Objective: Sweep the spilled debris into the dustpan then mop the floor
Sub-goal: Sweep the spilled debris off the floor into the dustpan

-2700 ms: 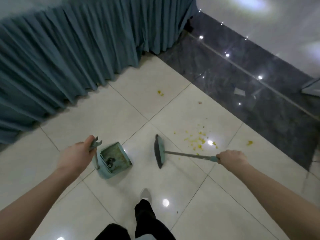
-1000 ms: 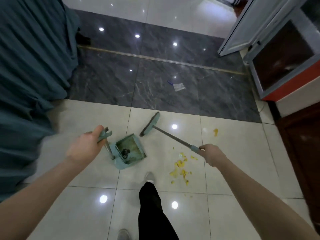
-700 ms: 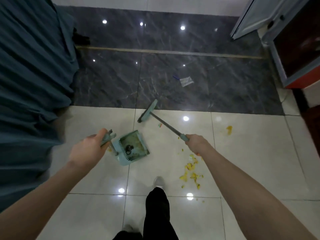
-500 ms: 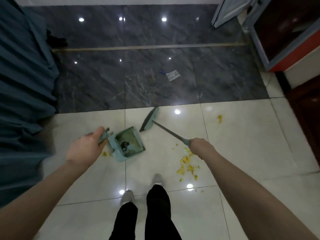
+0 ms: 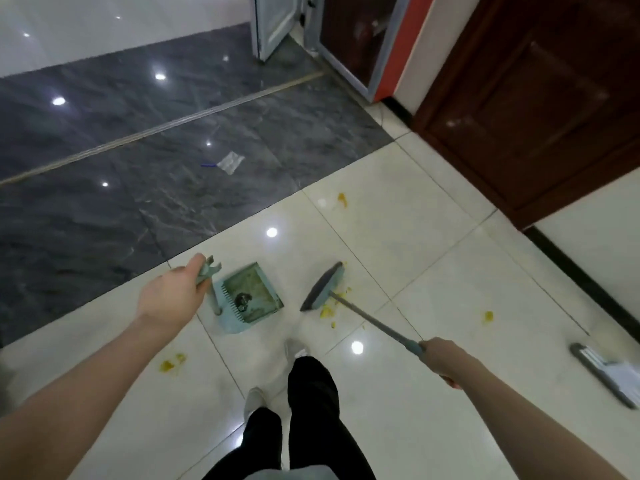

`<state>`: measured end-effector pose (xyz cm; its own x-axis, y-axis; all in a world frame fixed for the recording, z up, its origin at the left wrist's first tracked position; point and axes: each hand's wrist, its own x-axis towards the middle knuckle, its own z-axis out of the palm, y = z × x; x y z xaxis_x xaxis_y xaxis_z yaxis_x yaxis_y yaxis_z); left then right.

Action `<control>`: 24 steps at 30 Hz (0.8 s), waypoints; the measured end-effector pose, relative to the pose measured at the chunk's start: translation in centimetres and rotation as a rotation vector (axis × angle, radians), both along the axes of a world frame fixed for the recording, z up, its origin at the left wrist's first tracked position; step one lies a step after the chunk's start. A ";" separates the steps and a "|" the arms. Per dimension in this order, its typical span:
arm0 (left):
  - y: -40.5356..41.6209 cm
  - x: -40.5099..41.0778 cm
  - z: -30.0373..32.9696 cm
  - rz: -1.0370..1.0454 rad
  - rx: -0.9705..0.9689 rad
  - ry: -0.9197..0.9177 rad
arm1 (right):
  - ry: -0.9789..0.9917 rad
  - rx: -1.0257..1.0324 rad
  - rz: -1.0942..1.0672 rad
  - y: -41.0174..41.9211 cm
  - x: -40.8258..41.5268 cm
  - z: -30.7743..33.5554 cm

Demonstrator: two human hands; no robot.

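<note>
Nearest the camera, two legs in black trousers (image 5: 311, 403) stand on the pale tiled floor (image 5: 398, 427), with light shoes (image 5: 294, 348) at their ends. The right hand (image 5: 441, 358) grips the end of the broom (image 5: 325, 287) handle, fingers curled round it, the shaft slanting forward and left to the grey-blue head on the floor. The yellow debris (image 5: 327, 311) lies touching the near side of that head; smaller yellow bits sit near the left forearm (image 5: 171, 363), to the right (image 5: 488, 316) and farther off (image 5: 342, 199). The left hand (image 5: 171, 297) holds the clip-topped handle of the dustpan (image 5: 247, 297), fingers wrapped round it. The pan rests on the floor just left of the broom head, apart from it, with a dark clump inside, too blurred to identify. At the right edge lies what may be a flat mop head (image 5: 604, 370). Beyond, on dark marbled tiles (image 5: 104, 202), sits a scrap of wrapper (image 5: 230, 162). Farthest are a dark wooden door (image 5: 536, 98) and an open metal-framed door (image 5: 273, 26).
</note>
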<state>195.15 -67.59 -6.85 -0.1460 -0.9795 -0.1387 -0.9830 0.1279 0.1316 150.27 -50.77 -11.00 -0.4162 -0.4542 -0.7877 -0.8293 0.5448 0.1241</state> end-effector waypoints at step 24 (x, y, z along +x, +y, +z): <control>-8.4 -0.3 4.4 0.082 -0.039 -0.048 | -0.163 -0.345 0.030 -17.3 2.1 7.2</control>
<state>194.90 -76.02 -2.44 -0.0596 -0.9927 -0.1047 -0.9954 0.0512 0.0810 152.40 -68.08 -3.80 -0.2807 -0.7141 -0.6414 -0.8390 0.5071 -0.1974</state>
